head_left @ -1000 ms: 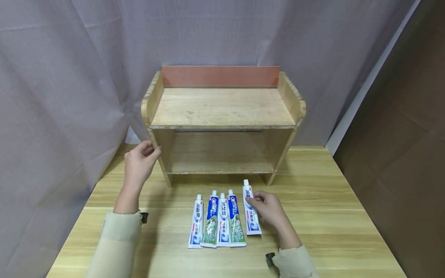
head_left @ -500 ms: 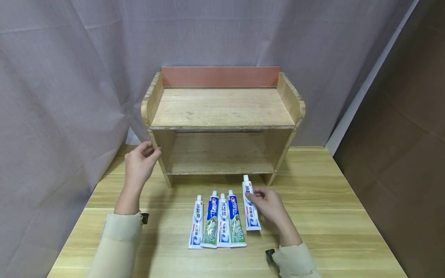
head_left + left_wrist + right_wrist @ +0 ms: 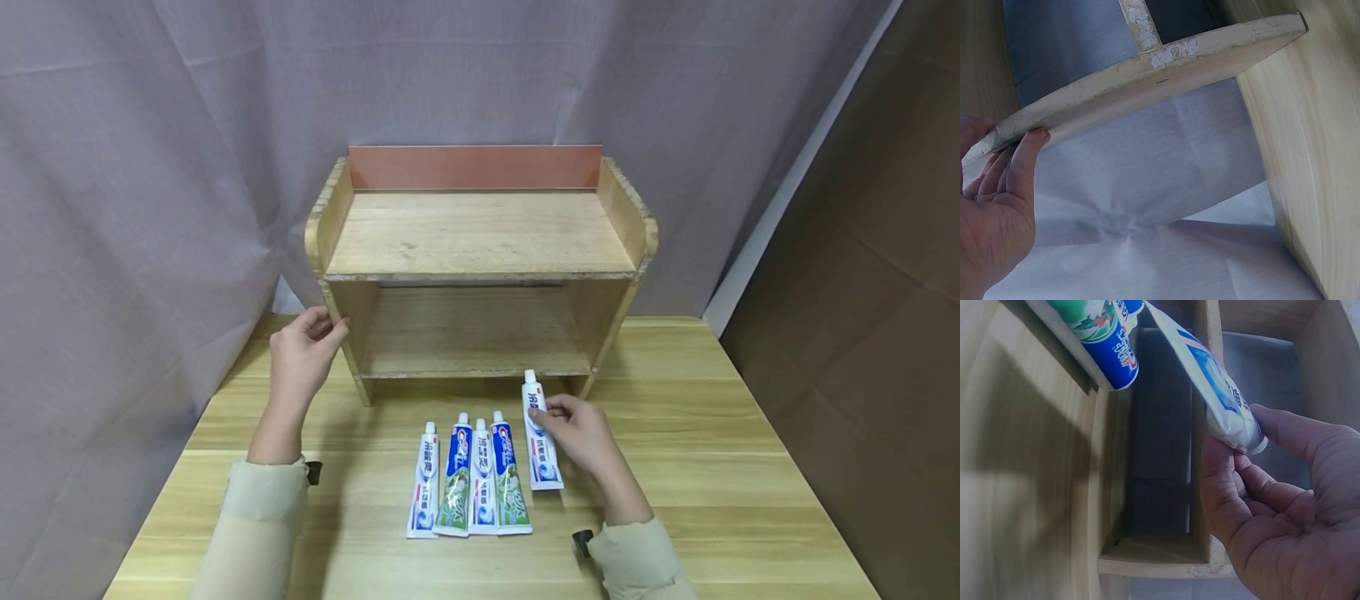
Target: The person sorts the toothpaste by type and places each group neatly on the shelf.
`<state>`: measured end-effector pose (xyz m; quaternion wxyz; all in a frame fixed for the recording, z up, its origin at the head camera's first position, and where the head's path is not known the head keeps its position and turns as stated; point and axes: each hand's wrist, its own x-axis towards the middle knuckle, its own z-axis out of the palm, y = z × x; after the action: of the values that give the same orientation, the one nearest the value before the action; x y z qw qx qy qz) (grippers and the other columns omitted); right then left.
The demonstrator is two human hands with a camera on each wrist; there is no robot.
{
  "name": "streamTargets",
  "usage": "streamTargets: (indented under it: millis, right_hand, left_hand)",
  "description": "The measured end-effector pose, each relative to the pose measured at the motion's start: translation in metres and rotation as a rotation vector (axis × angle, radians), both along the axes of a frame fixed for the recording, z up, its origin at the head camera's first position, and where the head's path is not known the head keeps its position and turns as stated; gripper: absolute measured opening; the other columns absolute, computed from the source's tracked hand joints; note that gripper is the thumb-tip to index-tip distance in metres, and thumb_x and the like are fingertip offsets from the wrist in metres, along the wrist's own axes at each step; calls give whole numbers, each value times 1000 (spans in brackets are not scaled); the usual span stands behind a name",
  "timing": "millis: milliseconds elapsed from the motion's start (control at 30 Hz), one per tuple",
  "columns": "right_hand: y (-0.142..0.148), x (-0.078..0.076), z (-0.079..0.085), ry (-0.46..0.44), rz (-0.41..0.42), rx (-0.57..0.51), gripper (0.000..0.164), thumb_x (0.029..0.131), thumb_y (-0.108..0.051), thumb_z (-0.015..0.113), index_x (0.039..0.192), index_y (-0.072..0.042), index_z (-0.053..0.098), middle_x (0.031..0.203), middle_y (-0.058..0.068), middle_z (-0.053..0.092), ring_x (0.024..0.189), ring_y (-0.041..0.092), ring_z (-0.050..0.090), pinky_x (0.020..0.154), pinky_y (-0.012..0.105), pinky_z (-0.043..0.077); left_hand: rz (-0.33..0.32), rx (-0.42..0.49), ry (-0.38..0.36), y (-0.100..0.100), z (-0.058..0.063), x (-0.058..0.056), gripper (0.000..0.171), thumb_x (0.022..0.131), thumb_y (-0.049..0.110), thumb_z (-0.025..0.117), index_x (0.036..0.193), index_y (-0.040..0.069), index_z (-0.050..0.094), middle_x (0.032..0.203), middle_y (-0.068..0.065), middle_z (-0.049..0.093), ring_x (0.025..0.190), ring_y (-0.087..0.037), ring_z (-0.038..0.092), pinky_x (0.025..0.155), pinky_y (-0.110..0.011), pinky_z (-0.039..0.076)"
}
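My right hand pinches a white toothpaste tube near its capped end, thumb on one face and fingers behind, with the cap pointing toward the shelf. In the right wrist view the tube is raised off the table, fingertips at its cap end. To its left, a row of white toothpaste tubes and blue-green toothpaste tubes lies on the table, caps toward the shelf. My left hand grips the front edge of the wooden shelf's left side panel; the left wrist view shows thumb and fingers on either side of that panel.
The two-tier wooden shelf stands at the back of the table, a reddish board along its top rear. Grey cloth hangs behind it, and a brown panel rises at the right.
My right hand has carried the white toothpaste tube a little forward, so its cap now overlaps the lower shelf's front edge in the head view. The left hand has stayed on the side panel.
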<state>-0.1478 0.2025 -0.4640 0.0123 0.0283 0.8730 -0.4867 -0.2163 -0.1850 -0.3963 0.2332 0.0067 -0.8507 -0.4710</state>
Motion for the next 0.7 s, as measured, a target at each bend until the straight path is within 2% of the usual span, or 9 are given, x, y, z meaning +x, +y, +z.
streamTargets:
  millis: [400,700]
  right_hand:
    - [-2,-4,10,29,1,15,32,89,-30,77,107,-3,72,90,6,71,78,18,65,73,31,56]
    - [-3,-7,19,38,2,16,34,89,-30,76,109,-2,71,92,7,71,79,18,65,73,30,56]
  left_hand:
    - [-3,7,-27,-1,-1,1,32,93,33,69,112,8,74,104,-12,76,98,-27,73,86,-43,60]
    - [4,-5,-12,0,-2,0,31,93,34,69,110,9,75,102,-11,76,97,-25,73,84,-44,60]
